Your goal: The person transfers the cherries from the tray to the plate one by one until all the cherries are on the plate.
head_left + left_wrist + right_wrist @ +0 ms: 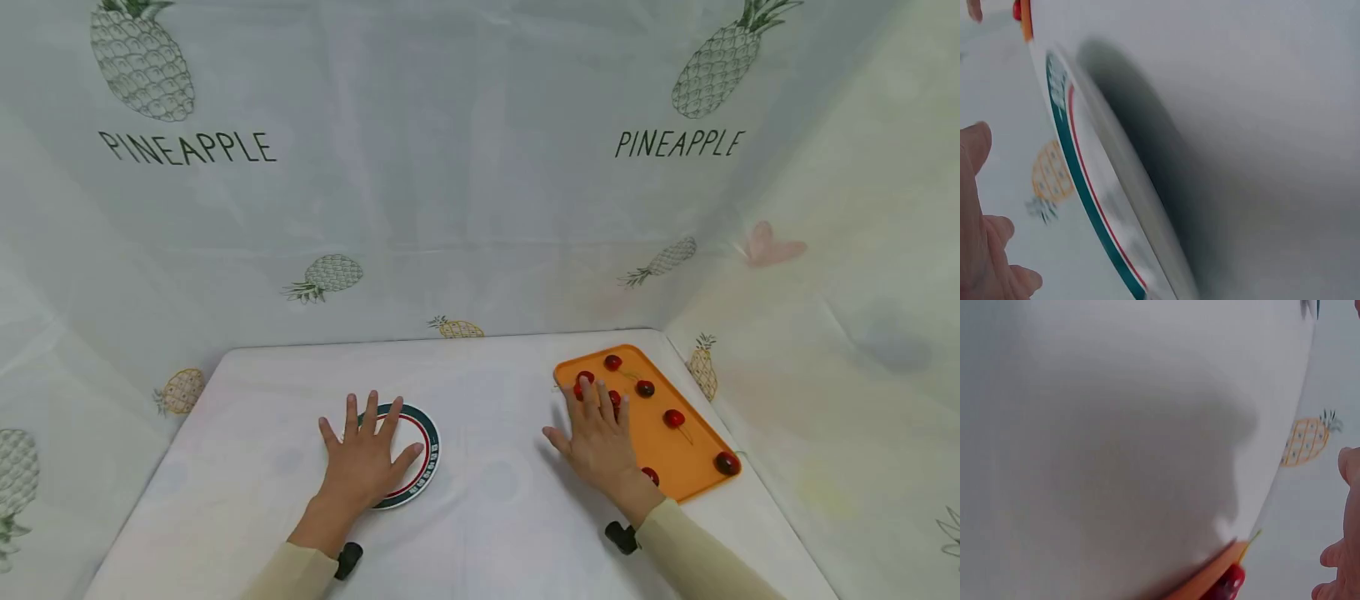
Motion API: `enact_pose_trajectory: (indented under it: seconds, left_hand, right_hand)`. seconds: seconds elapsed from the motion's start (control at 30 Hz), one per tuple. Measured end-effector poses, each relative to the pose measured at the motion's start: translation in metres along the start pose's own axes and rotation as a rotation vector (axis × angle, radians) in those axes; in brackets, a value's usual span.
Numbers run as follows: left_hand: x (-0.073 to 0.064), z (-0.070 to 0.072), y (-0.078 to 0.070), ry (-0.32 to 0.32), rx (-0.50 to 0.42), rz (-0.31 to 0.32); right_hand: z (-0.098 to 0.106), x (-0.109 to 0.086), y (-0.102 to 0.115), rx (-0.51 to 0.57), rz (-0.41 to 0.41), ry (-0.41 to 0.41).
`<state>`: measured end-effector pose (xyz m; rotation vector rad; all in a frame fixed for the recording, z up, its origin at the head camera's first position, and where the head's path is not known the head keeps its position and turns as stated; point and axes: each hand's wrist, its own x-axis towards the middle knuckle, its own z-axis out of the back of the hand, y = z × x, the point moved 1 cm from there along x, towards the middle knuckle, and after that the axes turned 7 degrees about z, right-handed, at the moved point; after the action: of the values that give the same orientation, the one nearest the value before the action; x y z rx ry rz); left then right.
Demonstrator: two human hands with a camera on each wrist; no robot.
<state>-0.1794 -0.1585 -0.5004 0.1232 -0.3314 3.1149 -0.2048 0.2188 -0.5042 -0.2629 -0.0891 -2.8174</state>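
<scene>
L hand (358,468), fingers spread, hides pt. of plate (429,454); R hand (602,446), likewise, pt. of tray (671,458).

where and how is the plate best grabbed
Probably by the right side of the rim of the plate, coming in from the right and pinching it from above and below. The left hand covers much of the plate's left part in the head view, leaving that edge exposed; the left wrist view shows the rim raised off the table, suggesting room underneath.

Soft head-view light, dim hazy wrist views, dark soft-edged shadow beside the plate (1102,181)
</scene>
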Motion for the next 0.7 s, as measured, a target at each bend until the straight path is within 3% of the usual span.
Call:
enact_pose_trajectory:
  seconds: [0.2, 0.37, 0.57, 0.7]
  left_hand:
    - [0.004, -0.016, -0.037, -0.002, -0.003, -0.073]
    - [0.007, -0.027, -0.079, 0.02, 0.004, -0.144]
    - [0.004, -0.04, -0.132, 0.077, 0.037, -0.259]
    - [0.001, -0.049, -0.161, 0.137, 0.043, -0.314]
  right_hand:
    - [0.005, -0.004, -0.036, 0.031, -0.041, -0.011]
    - [0.011, -0.011, -0.081, 0.097, -0.104, 0.008]
    - [0.022, -0.025, -0.134, 0.108, -0.192, 0.084]
    - [0.024, -0.035, -0.162, 0.088, -0.208, 0.13]
